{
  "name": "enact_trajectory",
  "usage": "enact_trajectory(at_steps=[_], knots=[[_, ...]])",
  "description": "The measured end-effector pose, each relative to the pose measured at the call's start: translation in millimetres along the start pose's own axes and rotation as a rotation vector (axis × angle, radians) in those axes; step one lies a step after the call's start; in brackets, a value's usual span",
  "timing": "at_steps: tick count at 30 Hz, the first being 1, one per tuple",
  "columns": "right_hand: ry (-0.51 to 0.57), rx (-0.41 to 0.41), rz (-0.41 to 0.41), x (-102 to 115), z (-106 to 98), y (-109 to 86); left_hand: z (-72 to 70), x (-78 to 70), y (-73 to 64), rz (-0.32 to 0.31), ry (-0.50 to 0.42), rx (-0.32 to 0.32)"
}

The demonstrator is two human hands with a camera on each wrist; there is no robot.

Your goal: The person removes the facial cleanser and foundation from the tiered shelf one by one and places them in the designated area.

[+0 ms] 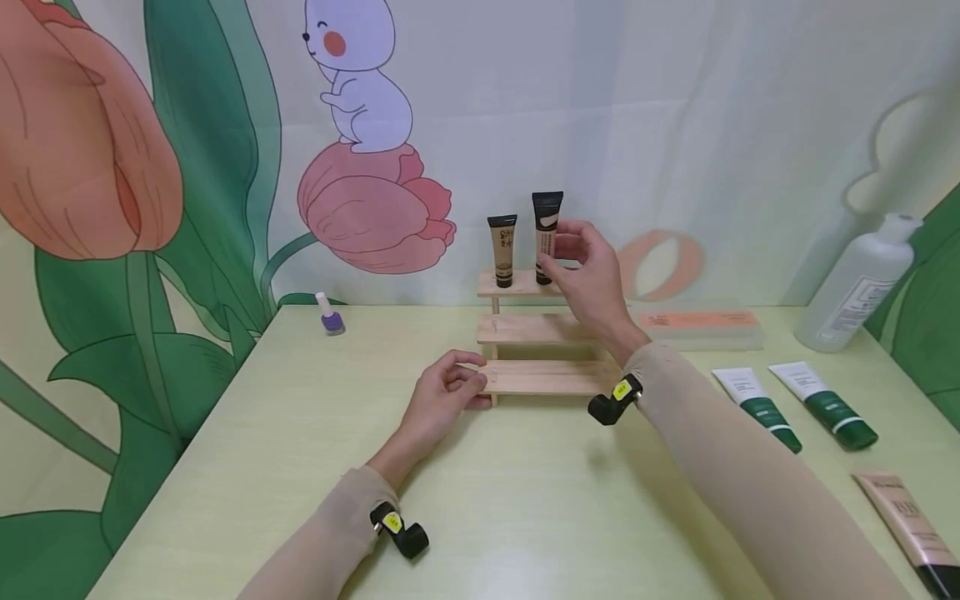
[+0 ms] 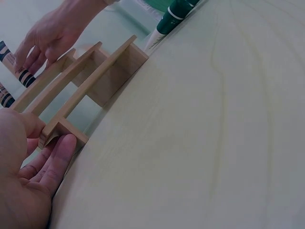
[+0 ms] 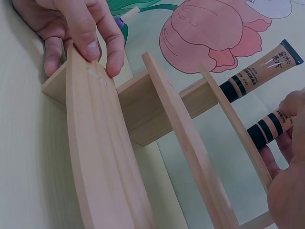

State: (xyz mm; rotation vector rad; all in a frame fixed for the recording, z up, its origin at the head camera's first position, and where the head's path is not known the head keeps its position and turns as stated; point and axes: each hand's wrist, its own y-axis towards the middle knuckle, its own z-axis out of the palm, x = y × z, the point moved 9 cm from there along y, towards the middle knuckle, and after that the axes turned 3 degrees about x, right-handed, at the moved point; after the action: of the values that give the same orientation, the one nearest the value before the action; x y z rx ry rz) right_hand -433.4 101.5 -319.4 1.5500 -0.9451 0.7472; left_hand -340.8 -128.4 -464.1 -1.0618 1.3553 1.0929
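A three-tiered wooden rack point(image 1: 546, 379) stands on the table against the back wall. My left hand point(image 1: 442, 396) grips the left end of its lowest step; the left wrist view shows the thumb above the board and fingers point(image 2: 59, 164) beneath it. On the top step, my right hand point(image 1: 594, 279) pinches a small beige tube with a black cap and black top end point(image 1: 547, 218), which stands upright, cap down. In the right wrist view its black cap point(image 3: 257, 137) is at the top board. To its left stands a similar tan tube point(image 1: 503, 250), untouched.
A purple nail polish bottle point(image 1: 331, 317) stands at the back left. To the right are a flat orange-and-white box point(image 1: 701, 329), a translucent bottle point(image 1: 855, 287), two green-and-white tubes point(image 1: 768, 417) point(image 1: 832, 410) and a beige tube with a black cap point(image 1: 903, 525).
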Motion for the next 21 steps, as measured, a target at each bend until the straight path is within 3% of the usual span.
enact_trajectory(at_steps=[11, 21], knots=[[-0.024, -0.028, -0.006, 4.7, -10.2, -1.5, -0.1, -2.3, -0.4, 0.005, 0.005, -0.004], [0.051, -0.080, -0.028, 12.2, -33.2, -10.0, -0.7, -0.4, 0.1, 0.005, 0.005, -0.002]])
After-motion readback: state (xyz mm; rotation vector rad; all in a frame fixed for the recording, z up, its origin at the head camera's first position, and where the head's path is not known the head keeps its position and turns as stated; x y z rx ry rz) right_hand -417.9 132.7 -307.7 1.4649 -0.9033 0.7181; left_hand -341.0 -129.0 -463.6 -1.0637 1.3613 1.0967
